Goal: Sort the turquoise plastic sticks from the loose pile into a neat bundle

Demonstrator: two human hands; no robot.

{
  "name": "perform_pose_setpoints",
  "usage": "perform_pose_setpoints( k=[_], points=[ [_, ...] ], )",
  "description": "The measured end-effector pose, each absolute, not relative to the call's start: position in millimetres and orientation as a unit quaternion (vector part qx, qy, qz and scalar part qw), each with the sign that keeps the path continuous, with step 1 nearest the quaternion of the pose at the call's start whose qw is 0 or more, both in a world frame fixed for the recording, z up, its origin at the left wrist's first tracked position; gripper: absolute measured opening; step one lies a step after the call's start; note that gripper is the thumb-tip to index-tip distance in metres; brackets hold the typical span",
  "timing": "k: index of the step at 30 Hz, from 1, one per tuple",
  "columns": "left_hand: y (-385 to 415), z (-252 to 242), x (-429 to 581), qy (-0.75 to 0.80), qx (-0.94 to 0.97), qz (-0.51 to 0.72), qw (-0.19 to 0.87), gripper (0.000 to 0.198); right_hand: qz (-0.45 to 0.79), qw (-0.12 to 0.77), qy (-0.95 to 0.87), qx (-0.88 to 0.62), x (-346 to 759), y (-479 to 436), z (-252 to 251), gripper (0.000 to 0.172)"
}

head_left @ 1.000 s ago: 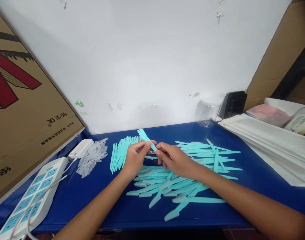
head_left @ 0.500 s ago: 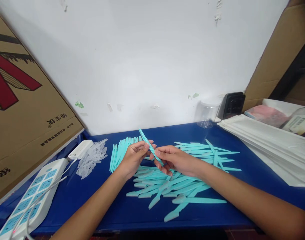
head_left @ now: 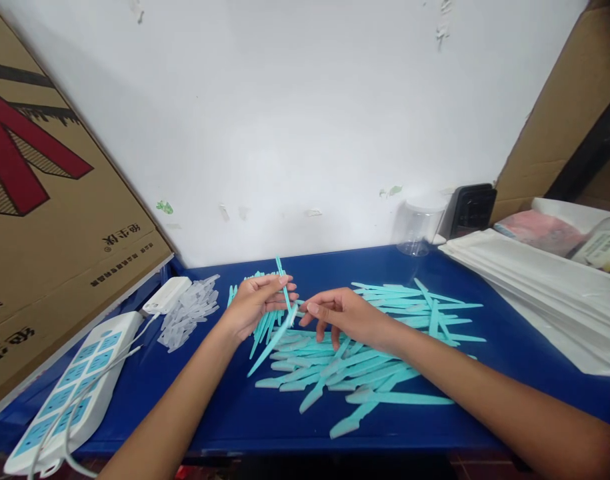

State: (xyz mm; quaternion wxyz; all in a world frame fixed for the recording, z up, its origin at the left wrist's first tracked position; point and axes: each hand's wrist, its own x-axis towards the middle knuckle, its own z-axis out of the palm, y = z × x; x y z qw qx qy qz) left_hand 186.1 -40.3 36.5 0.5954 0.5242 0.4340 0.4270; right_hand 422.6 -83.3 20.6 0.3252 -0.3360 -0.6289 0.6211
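Note:
My left hand (head_left: 257,303) pinches a few turquoise eyebrow razors (head_left: 279,267) upright between thumb and fingers. One more eyebrow razor (head_left: 272,345) slants below them, its handle pointing down toward me and its blade end between my hands. My right hand (head_left: 342,317) is closed in a loose pinch at that blade end, though the exact contact is hard to see. Beneath the hands lies a loose pile of eyebrow razors (head_left: 345,373). A neater row of razors (head_left: 265,327) is partly hidden behind my left hand.
Small clear plastic pieces (head_left: 189,313) are heaped on the left of the blue table (head_left: 225,413). Beside them are a white adapter (head_left: 167,295) and a power strip (head_left: 77,393) with cables. A clear jar (head_left: 419,227) and white bags (head_left: 539,287) occupy the right. Cardboard (head_left: 85,220) flanks the left.
The stack that both hands held together has come apart. My left hand keeps some razors and has shifted slightly left; one razor now slants down between the hands.

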Motion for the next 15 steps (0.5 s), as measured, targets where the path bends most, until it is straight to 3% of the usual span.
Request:
perform_pose_setpoints(
  k=[5, 9, 15],
  points=[
    [-44.1, 25.7, 202.2, 0.456, 0.530, 0.411, 0.585, 0.043, 0.587, 0.322, -0.630, -0.394, 419.0, -83.3, 16.5, 0.036],
    [-37.8, 21.8, 200.3, 0.468, 0.534, 0.448, 0.543, 0.045, 0.380, 0.384, -0.690, -0.481, 423.7, -79.8, 15.2, 0.019],
    [-35.2, 42.8, 183.8, 0.474, 0.565, 0.533, 0.415, 0.052, 0.190, 0.345, -0.850, -0.350, 424.7, -92.1, 19.5, 0.017]
  ],
)
